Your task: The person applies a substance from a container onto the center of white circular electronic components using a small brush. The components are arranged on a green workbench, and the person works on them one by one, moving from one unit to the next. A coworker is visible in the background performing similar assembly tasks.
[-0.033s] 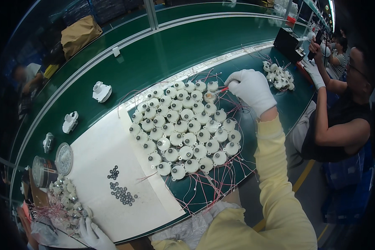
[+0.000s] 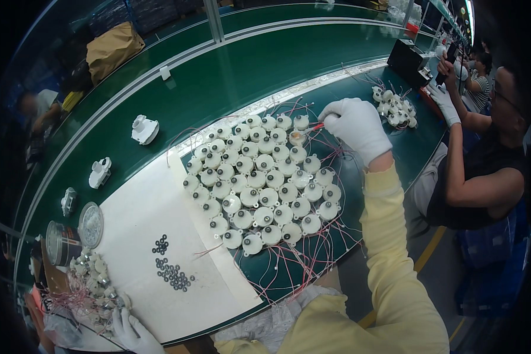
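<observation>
My right hand (image 2: 357, 128), in a white glove, is closed around a thin tool with a red handle (image 2: 318, 126). Its pale tip reaches a round white part with a brownish middle (image 2: 297, 138), at the far right of a dense group of round white motor units (image 2: 256, 179). Most of the units show a dark ring at the centre, and red and white wires trail from them. What kind of tip the tool has is too small to tell. Low on the left, my gloved left hand (image 2: 134, 335) lies with fingers stretched beside a heap of wired white units (image 2: 94, 280).
Small dark rings (image 2: 174, 274) lie scattered on a white sheet (image 2: 133, 236). A clear tub (image 2: 62, 243) and its round lid (image 2: 91, 224) stand at the left. Three white parts, one a housing (image 2: 144, 130), sit on the green belt (image 2: 265, 59). A co-worker (image 2: 484, 159) stands at right, beyond another unit cluster (image 2: 394, 108).
</observation>
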`<state>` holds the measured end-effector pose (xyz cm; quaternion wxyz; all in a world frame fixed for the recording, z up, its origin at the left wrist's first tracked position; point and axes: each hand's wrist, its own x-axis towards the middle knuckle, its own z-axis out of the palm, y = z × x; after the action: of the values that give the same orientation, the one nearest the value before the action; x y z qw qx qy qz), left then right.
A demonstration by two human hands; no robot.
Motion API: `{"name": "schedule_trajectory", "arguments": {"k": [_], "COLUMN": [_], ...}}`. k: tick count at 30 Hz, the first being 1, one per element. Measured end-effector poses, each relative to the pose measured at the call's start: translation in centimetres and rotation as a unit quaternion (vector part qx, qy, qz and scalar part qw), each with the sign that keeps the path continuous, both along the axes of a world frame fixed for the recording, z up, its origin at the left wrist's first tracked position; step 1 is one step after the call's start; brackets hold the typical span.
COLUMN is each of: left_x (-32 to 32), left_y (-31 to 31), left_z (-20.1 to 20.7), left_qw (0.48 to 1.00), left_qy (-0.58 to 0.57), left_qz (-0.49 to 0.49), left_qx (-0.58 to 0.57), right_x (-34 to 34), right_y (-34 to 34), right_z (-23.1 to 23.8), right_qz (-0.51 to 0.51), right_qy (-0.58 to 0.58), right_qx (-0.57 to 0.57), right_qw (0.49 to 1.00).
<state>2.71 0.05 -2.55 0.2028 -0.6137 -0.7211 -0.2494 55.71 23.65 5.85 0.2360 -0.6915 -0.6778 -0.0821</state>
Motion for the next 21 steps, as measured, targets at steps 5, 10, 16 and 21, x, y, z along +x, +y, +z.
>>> {"name": "schedule_trajectory", "arguments": {"k": [5, 10, 16, 21], "left_x": [3.2, -1.4, 3.3, 3.3], "left_y": [1.2, -0.4, 1.2, 1.1], "left_z": [3.2, -1.2, 3.1, 3.1], "left_qw": [0.999, 1.000, 0.999, 0.998], "left_qy": [0.048, -0.012, 0.047, 0.046], "left_qz": [-0.013, 0.004, -0.010, -0.014], "left_qx": [0.022, -0.008, 0.021, 0.027], "right_x": [-0.1, -0.5, -0.3, 0.1], "right_y": [-0.2, -0.3, -0.3, -0.4], "right_z": [0.3, 0.5, 0.2, 0.2], "right_qz": [-0.010, 0.001, -0.012, -0.010], "right_qy": [0.029, 0.037, -0.006, 0.010], "right_qx": [0.001, -0.004, -0.005, 0.018], "right_qw": [1.000, 0.999, 1.000, 1.000]}}
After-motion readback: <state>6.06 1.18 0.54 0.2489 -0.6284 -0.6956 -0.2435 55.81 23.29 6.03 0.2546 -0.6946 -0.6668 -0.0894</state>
